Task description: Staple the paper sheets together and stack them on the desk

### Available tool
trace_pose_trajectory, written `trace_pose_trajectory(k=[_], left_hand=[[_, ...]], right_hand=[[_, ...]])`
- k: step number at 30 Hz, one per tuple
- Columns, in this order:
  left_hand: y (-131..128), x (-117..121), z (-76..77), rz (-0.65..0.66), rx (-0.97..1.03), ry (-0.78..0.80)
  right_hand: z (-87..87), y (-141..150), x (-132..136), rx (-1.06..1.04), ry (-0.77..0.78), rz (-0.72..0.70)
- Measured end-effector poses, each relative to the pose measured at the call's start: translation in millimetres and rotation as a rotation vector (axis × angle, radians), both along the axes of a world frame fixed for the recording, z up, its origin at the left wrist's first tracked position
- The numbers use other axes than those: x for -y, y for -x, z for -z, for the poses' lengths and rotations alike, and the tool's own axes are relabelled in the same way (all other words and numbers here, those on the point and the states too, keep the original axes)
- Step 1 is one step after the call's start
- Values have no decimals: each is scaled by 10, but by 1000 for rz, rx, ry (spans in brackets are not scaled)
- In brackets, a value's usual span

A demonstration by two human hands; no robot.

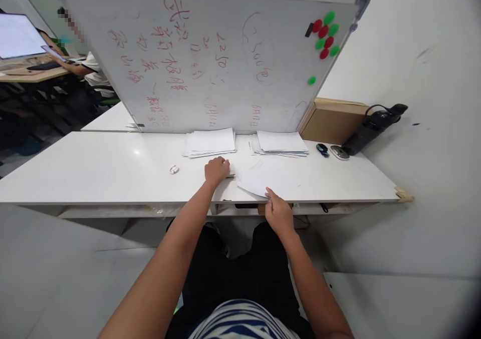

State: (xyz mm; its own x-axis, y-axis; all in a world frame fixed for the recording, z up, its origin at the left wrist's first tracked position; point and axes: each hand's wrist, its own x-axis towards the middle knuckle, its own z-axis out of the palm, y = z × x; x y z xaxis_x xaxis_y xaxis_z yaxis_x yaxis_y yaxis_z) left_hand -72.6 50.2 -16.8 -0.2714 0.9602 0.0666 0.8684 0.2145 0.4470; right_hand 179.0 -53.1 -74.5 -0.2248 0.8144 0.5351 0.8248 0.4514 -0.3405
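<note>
My right hand (278, 213) pinches the near edge of some white paper sheets (268, 176), which lie on the desk and lift slightly at that edge. Left of the sheets, my left hand (217, 171) is closed over the desk. A small, thin, partly dark object (230, 176) sticks out beside its fingers; its kind is too hidden to tell. Beyond my hands lie two stacks of paper, a left stack (211, 141) and a right stack (281, 142). To the left, a small coiled white item (174, 170) rests on the white desk (93, 171).
A whiteboard (233, 98) with red writing and round magnets stands behind the stacks. At the right are a cardboard box (326, 121), a black bottle (370, 128), a mouse (339, 152) and a dark watch (322, 149). Another person's arm (77, 69) shows at far left.
</note>
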Motion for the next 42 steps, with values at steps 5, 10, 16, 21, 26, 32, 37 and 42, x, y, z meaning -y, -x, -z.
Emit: trace_pose_trajectory(k=[5, 10, 16, 21, 26, 32, 37, 42], left_hand=[[11, 32, -29, 61, -81, 0], [22, 118, -1, 126, -137, -18], [-13, 302, 100, 186, -215, -78], [-15, 361, 170, 178, -277, -141], [7, 338, 195, 209, -250, -193], [63, 419, 149, 328, -209, -425], [-168, 907, 95, 549, -46, -579], [-720, 1571, 185, 459, 573, -314]], right_hand=[[19, 156, 104, 58, 15, 9], [11, 87, 117, 175, 43, -112], [26, -37, 69, 191, -25, -203], [5, -46, 61, 127, -59, -199], [20, -12, 59, 97, -47, -140], [-13, 6, 60, -26, 36, -125], [-211, 7, 131, -332, 312, -36], [-347, 18, 291, -517, 434, -23]])
